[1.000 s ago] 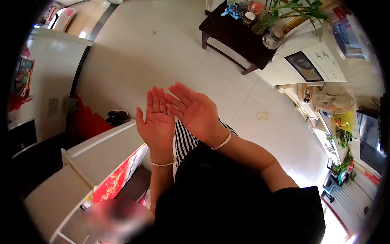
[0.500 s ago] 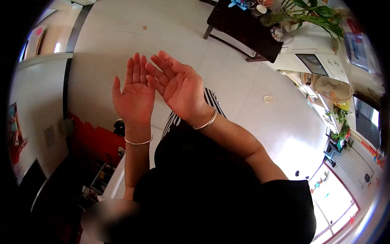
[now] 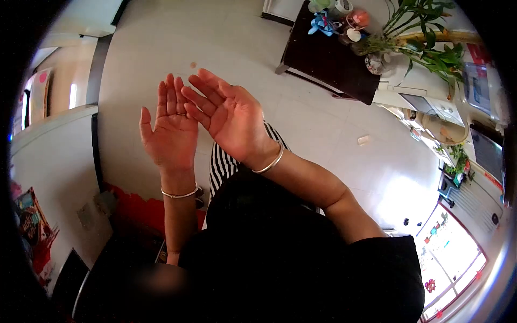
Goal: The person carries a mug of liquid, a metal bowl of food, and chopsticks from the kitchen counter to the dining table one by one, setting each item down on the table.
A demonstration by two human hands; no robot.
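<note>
My left hand (image 3: 173, 134) is held out with its palm turned up, its thumb spread to the left and the fingers stretched. Beside it, my right hand (image 3: 234, 118) also faces palm up, tilted toward the left, with its fingertips overlapping or touching the edge of the left hand. Neither palm bears anything. A thin silver bracelet (image 3: 181, 195) circles the left wrist, and a thicker silver bangle (image 3: 276, 160) the right. Below the hands are my black top (image 3: 307, 258) and black-and-white striped trousers (image 3: 219, 168).
A dark low table (image 3: 323, 67) at the upper right carries cups and a blue bow-like item (image 3: 322, 24). Leafy plants (image 3: 425, 48) stand beside it. A small pale rectangular piece (image 3: 364, 140) lies on the tiled floor (image 3: 318, 126). Red material (image 3: 134, 207) lies at lower left.
Both hands keep their palm-up pose and sit slightly farther left in view. The surroundings have shifted with the camera; more of the striped trousers and table shows.
</note>
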